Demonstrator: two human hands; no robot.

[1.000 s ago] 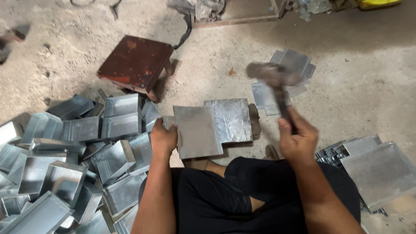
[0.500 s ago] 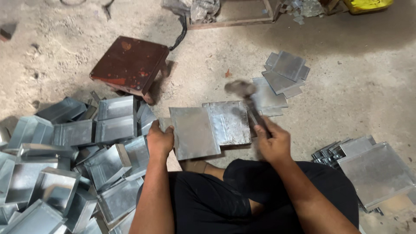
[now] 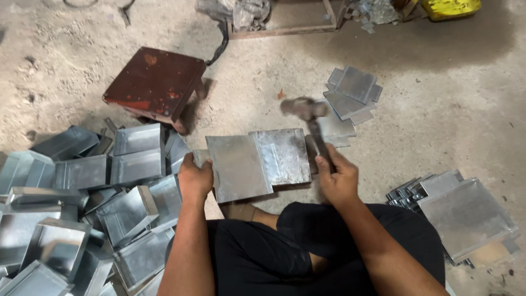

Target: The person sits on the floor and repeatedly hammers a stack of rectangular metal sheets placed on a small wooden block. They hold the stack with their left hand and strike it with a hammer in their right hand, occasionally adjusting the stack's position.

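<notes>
You are hammering the metal sheet [image 3: 239,167] flat. It lies on a block in front of your knees. Your left hand [image 3: 195,178] pinches its left edge. Your right hand [image 3: 337,178] is wrapped tight round the hammer [image 3: 311,123], lifted just beside the sheet. Next, aim well clear of your fingers.

Floor: bare dusty concrete floor [image 3: 449,109].
On it, my left: heap of folded metal trays [image 3: 82,208], dark red stool [image 3: 156,82].
My right: stacks of flat metal sheets [image 3: 466,214].

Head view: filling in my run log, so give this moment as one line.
left hand: holds sheet-metal piece | right hand: grips hammer, raised | left: pile of metal trays
</notes>
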